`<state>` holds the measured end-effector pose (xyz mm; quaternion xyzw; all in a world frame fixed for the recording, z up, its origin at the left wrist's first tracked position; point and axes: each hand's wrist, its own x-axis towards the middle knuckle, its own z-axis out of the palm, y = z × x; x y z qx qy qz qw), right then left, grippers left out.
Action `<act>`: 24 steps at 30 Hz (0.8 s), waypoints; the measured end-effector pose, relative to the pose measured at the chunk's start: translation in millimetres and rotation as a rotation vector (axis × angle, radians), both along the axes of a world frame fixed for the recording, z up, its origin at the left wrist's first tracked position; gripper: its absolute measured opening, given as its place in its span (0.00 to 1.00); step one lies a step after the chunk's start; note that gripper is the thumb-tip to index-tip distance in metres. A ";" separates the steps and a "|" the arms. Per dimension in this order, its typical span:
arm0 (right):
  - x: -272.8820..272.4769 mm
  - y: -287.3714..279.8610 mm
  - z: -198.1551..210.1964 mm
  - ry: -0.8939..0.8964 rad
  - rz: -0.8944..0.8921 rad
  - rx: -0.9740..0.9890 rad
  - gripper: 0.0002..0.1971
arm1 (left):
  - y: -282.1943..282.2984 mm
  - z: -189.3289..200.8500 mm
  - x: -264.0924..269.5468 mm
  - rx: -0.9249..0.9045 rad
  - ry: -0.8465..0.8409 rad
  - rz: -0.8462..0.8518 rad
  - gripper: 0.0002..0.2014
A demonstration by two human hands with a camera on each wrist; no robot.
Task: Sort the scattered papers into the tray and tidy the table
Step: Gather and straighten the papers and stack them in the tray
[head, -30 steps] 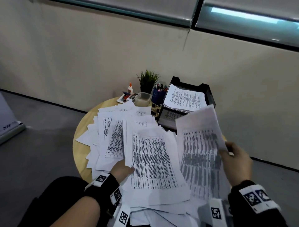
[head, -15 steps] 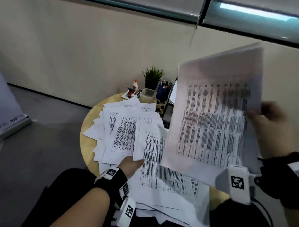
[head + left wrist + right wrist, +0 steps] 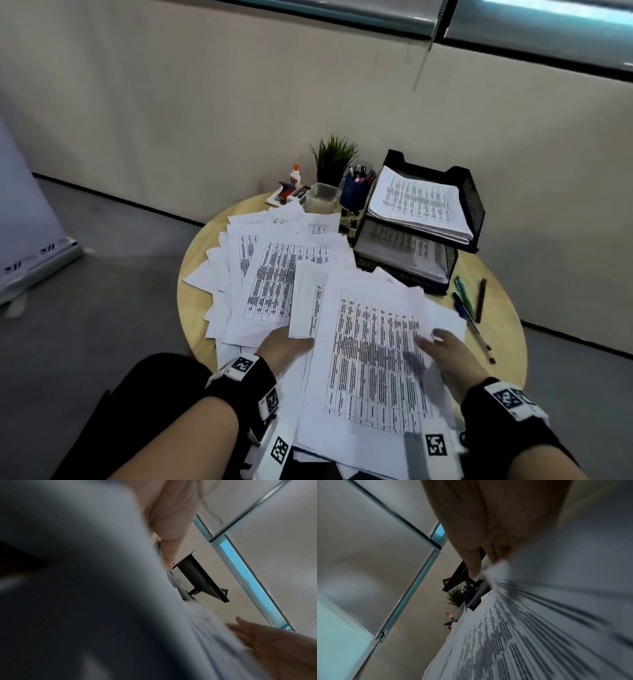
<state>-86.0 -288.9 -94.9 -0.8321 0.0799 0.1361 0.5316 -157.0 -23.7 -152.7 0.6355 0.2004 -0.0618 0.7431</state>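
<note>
Head view: both hands work the near edge of the round desk [image 3: 191,260], where the scattered papers [image 3: 284,274] fan out from the near edge toward the left and middle. Right hand [image 3: 445,353] lies flat on the top printed sheet [image 3: 373,359], fingers straight and together, clamped on nothing; motion blur at the fingertips. Left hand [image 3: 284,349] has its fingers tucked under the sheets, so I cannot tell whether that grip closes on paper. Step in hand, as I judge it: gathering loose sheets into one bundle. To do it well, square the edges under the flat right palm, slide rather than lift, and take a modest bundle so nothing slips off the near edge. Tray [image 3: 472,205], black mesh, two tiers, each already holding paper, sits at the far right edge, well apart from both hands. Pens [image 3: 466,301] lie near the right edge.
</note>
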 end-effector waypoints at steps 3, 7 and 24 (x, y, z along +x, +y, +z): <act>-7.3 -7.4 -21.6 0.069 -0.003 -0.138 0.31 | -0.8 4.9 -1.3 -0.019 0.001 -0.044 0.16; -28.1 -3.6 -20.8 0.036 0.038 -0.111 0.19 | -10.2 4.5 -3.5 0.139 -0.020 -0.132 0.26; -17.1 -19.9 -21.4 0.082 -0.108 0.428 0.17 | 22.6 19.7 5.6 0.614 0.014 0.185 0.15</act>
